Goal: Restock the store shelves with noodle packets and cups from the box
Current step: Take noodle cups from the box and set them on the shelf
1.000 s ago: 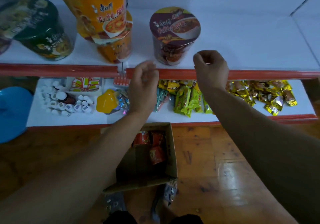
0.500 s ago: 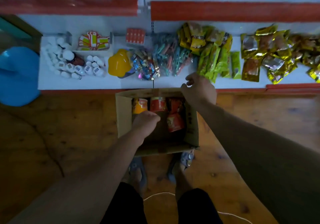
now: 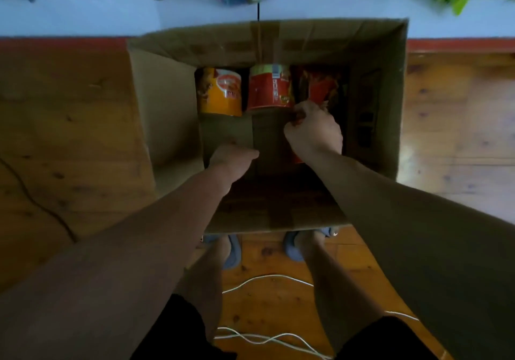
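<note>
Both hands are down in the cardboard box [image 3: 401, 94], which sits open on the wooden floor [image 3: 69, 136], its far wall up against the red lip of the low shelf [image 3: 83, 16]. Along the far side of the box lie three noodle items in a row: a yellow-orange cup [image 3: 220, 92] on the left, a red cup [image 3: 269, 86] with a pale green rim just beside it, and a dark red one [image 3: 320, 86] in shadow on the right.

The right hand [image 3: 315, 133] is near that row, fingers curled tight and pinching a red pack [image 3: 297, 158]. It is mostly hidden under the hand, so cup or packet, I can't tell. The left hand [image 3: 232, 160] is low on the near left with its thumb out to the right; its fingers are out of sight, so there's no call on them.
</note>
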### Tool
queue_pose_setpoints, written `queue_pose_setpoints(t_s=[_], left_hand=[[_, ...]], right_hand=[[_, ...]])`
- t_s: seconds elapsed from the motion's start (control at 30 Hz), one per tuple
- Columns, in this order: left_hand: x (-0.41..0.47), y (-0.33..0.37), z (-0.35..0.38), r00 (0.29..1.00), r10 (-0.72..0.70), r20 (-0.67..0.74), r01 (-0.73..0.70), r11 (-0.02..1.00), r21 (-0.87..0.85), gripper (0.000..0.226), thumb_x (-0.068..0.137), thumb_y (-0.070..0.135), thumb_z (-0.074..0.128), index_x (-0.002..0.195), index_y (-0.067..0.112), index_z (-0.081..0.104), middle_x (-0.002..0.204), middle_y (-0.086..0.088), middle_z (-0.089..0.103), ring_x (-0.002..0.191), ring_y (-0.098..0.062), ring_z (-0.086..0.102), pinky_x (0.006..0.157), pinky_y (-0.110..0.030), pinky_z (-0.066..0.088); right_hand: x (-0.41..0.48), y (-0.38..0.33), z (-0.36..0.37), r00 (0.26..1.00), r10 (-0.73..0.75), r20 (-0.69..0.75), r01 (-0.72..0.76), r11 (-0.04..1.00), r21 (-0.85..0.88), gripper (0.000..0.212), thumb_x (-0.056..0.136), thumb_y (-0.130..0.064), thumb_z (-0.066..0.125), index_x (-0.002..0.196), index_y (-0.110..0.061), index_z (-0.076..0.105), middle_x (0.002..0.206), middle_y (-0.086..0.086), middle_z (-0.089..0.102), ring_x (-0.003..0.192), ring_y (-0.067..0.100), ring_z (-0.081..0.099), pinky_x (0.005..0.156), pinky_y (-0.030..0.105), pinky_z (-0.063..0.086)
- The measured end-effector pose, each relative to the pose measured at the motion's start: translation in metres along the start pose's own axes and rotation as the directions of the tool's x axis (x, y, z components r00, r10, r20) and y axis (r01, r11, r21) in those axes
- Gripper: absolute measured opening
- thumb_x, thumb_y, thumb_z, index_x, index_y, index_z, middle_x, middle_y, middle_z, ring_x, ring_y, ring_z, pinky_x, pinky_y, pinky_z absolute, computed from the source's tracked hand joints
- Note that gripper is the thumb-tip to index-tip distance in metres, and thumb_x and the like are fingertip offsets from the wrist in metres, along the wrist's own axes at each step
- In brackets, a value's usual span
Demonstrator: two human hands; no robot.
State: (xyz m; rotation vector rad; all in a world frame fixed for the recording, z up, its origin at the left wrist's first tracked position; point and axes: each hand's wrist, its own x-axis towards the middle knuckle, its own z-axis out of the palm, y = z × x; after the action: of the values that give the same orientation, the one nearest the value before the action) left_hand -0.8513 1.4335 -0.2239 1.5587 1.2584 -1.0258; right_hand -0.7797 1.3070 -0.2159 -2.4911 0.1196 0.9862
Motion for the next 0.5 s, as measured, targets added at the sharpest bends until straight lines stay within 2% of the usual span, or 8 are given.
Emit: queue_pose_setpoints(t_s=[0.03, 0.1, 0.13, 0.2, 0.23, 0.27, 0.37, 0.5], left_hand=[[0.012, 0.001, 0.004, 0.999, -0.032, -0.003, 0.032, 0.999, -0.030, 0.047, 0.098, 0.031, 0.057, 0.141, 0.018, 0.045, 0.142, -0.006, 0.048, 0.121, -0.024, 0.051, 0.087, -0.032, 0.039], [0.035, 0.007, 0.008, 0.997, -0.066, -0.041, 0.058, 0.983, -0.173, 0.032, 0.099, 0.023, 0.055, 0.129, 0.015, 0.052, 0.128, -0.009, 0.053, 0.093, -0.017, 0.054, 0.080, -0.031, 0.043], [0.047, 0.010, 0.006, 0.992, -0.074, -0.101, 0.048, 0.969, -0.241, 0.034, 0.098, 0.021, 0.056, 0.130, 0.016, 0.049, 0.122, -0.007, 0.053, 0.089, -0.015, 0.052, 0.080, -0.032, 0.043], [0.075, 0.011, 0.000, 0.967, -0.078, -0.244, 0.000, 0.953, -0.303, 0.079, 0.087, 0.020, 0.066, 0.152, 0.021, 0.022, 0.137, -0.005, 0.046, 0.119, -0.024, 0.050, 0.096, -0.036, 0.040], [0.082, 0.012, -0.003, 0.953, -0.084, -0.291, -0.002, 0.959, -0.284, 0.102, 0.079, 0.022, 0.071, 0.156, 0.025, 0.005, 0.149, -0.006, 0.037, 0.135, -0.029, 0.040, 0.107, -0.043, 0.037], [0.091, 0.013, -0.005, 0.944, -0.075, -0.322, -0.008, 0.968, -0.250, 0.112, 0.075, 0.024, 0.072, 0.156, 0.029, -0.004, 0.157, -0.006, 0.027, 0.143, -0.032, 0.031, 0.113, -0.049, 0.033], [0.108, 0.011, -0.003, 0.926, -0.041, -0.375, -0.029, 0.983, -0.179, 0.106, 0.086, 0.019, 0.068, 0.155, 0.036, -0.011, 0.164, -0.003, 0.008, 0.148, -0.033, 0.018, 0.116, -0.056, 0.028], [0.121, 0.004, 0.004, 0.903, 0.027, -0.429, -0.015, 0.999, 0.031, 0.099, 0.092, 0.030, 0.064, 0.154, 0.037, -0.013, 0.164, -0.005, -0.003, 0.149, -0.036, 0.010, 0.118, -0.055, 0.021]], right_hand=[[0.009, 0.006, 0.010, 1.000, 0.009, 0.014, -0.009, 1.000, 0.004, 0.041, 0.093, -0.029, 0.057, 0.133, -0.026, 0.050, 0.131, 0.002, 0.054, 0.115, 0.023, 0.055, 0.095, 0.041, 0.049], [0.027, 0.014, 0.028, 0.999, 0.028, 0.038, -0.028, 1.000, 0.011, 0.046, 0.092, -0.028, 0.058, 0.137, -0.027, 0.046, 0.134, 0.003, 0.052, 0.119, 0.025, 0.053, 0.097, 0.044, 0.048], [0.035, 0.018, 0.036, 0.998, 0.037, 0.047, -0.038, 0.999, 0.021, 0.049, 0.092, -0.028, 0.058, 0.139, -0.027, 0.044, 0.135, 0.004, 0.050, 0.121, 0.025, 0.052, 0.098, 0.043, 0.047], [0.048, 0.022, 0.050, 0.998, 0.039, 0.046, -0.041, 0.998, 0.042, 0.051, 0.094, -0.027, 0.056, 0.143, -0.027, 0.041, 0.139, 0.004, 0.048, 0.124, 0.023, 0.050, 0.098, 0.038, 0.045], [0.052, 0.022, 0.056, 0.999, 0.020, 0.030, -0.021, 0.999, 0.047, 0.049, 0.095, -0.026, 0.055, 0.142, -0.026, 0.042, 0.140, 0.004, 0.047, 0.125, 0.022, 0.049, 0.098, 0.036, 0.044], [0.054, 0.021, 0.061, 1.000, -0.015, 0.014, 0.014, 0.998, 0.055, 0.046, 0.096, -0.026, 0.054, 0.141, -0.026, 0.044, 0.140, 0.004, 0.048, 0.125, 0.022, 0.050, 0.099, 0.035, 0.044], [0.056, 0.016, 0.077, 0.988, -0.125, 0.087, 0.115, 0.988, 0.107, 0.041, 0.097, -0.029, 0.052, 0.138, -0.025, 0.049, 0.137, 0.004, 0.052, 0.124, 0.022, 0.051, 0.100, 0.032, 0.043], [0.061, 0.005, 0.098, 0.948, -0.166, 0.272, 0.122, 0.978, 0.170, 0.053, 0.095, -0.022, 0.055, 0.146, -0.026, 0.040, 0.140, 0.005, 0.052, 0.127, 0.025, 0.050, 0.096, 0.027, 0.040]])
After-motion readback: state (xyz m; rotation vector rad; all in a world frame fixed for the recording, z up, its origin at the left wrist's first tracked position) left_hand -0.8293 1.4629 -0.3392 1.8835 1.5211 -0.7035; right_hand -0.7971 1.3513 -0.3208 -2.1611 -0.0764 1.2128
